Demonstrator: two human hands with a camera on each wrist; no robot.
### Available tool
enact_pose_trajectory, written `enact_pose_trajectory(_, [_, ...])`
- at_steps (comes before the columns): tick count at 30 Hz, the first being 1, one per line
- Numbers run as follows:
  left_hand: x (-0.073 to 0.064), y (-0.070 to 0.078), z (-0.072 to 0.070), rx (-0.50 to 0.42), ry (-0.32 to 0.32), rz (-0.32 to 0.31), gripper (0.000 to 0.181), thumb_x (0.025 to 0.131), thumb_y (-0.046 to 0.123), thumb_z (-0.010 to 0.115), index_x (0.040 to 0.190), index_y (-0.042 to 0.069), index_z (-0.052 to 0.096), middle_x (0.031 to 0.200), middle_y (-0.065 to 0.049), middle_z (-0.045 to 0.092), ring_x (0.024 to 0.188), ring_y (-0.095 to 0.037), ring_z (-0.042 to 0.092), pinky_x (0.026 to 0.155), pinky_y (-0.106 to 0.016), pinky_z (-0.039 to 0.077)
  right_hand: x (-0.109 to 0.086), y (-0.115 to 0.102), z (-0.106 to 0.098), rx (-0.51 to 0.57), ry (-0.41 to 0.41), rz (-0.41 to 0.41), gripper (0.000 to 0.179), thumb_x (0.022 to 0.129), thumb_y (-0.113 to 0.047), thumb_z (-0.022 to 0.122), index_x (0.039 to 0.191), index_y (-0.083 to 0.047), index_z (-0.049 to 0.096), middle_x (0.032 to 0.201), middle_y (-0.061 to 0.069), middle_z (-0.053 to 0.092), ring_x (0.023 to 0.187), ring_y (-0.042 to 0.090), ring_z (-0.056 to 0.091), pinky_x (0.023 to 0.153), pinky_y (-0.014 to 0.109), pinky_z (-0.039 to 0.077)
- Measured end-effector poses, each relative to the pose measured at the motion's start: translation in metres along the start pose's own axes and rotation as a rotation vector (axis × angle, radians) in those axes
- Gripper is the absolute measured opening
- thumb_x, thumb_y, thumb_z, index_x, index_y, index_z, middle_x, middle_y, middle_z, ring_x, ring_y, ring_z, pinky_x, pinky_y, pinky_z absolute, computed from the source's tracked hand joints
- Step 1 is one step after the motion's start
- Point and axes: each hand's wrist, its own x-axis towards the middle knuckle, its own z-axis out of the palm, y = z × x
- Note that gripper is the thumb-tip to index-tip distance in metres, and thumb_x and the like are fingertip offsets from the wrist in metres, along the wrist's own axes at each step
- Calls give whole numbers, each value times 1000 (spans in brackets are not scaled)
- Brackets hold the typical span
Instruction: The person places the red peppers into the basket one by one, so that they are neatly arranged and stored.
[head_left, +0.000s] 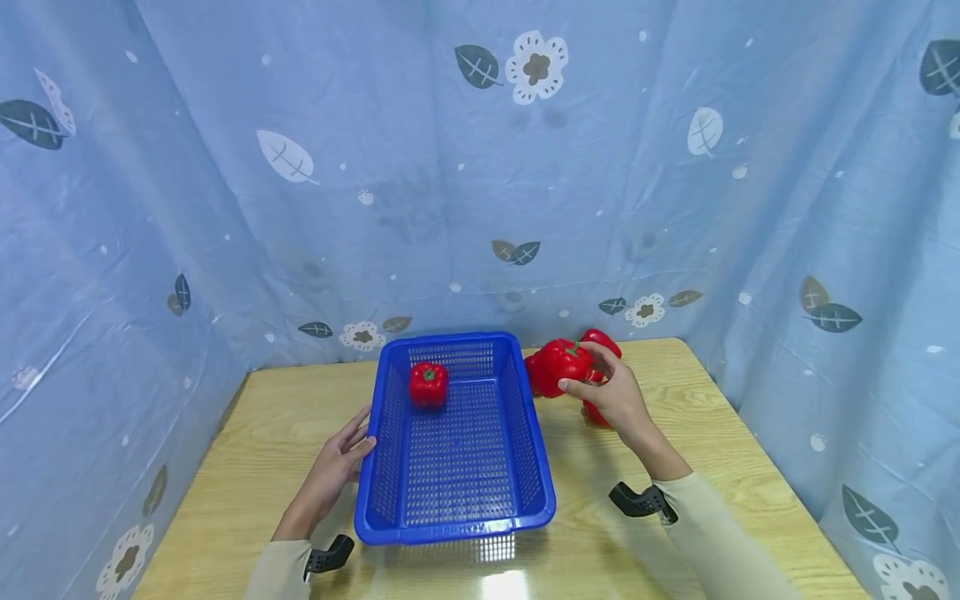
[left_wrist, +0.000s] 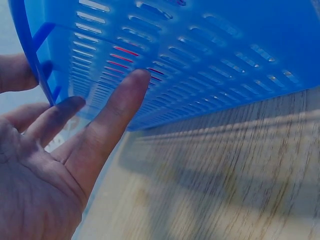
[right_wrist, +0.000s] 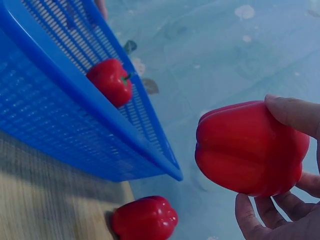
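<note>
peppers half screened, desk and hands cut short
near the far right corner of the desk (head_left: 292,408), the loose peppers (head_left: 601,340) are partly hidden by the held pepper (head_left: 558,368) and the right hand (head_left: 617,396); their number cannot be told. both near corners are cut off in the head view. in the left wrist view, the left hand (head_left: 330,471) and the basket (head_left: 366,483) are cropped, and the basket's pepper (head_left: 428,390) is reduced to red slivers through slots. in the right wrist view, the right hand is cut off, and so is one loose pepper. faint lettering on the curtain (head_left: 412,275) is too blurred to be read.
</note>
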Motion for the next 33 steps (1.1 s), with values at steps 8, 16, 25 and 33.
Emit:
enact_pose_trajectory(8, [0, -1, 1, -2, 4, -17, 61, 100, 37, 56, 154, 37, 28, 158, -10, 37, 129, -37, 55, 86, -44, 58, -2, -1, 9, 11, -35, -9, 76, 78, -24, 83, 143, -14, 44, 139, 19, 50, 121, 37, 52, 75, 29, 56])
enact_pose_trajectory(16, [1, -1, 1, -13, 8, -19, 61, 100, 35, 55, 155, 35, 27, 158, -10, 36, 129, -37, 55, 85, -44, 58, 1, -6, 21, -7, -74, -64, 77, 77, -23, 84, 143, -15, 46, 137, 18, 54, 117, 34, 56, 86, 34, 57])
enact_pose_trajectory(25, [-1, -1, 2, -16, -9, 1, 62, 100, 34, 55, 156, 31, 26, 158, -14, 36, 126, -37, 57, 85, -44, 59, 6, -17, 37, 40, -132, -57, 79, 79, -14, 82, 147, -14, 41, 142, 19, 48, 121, 39, 54, 85, 42, 59])
enact_pose_trajectory(33, [-2, -1, 2, -41, -16, 7, 62, 100, 34, 57, 155, 32, 28, 158, -13, 36, 124, -36, 59, 83, -44, 59, 7, -23, 55, -19, -134, -84, 81, 77, -17, 83, 147, -13, 40, 142, 16, 48, 128, 37, 50, 92, 46, 56])
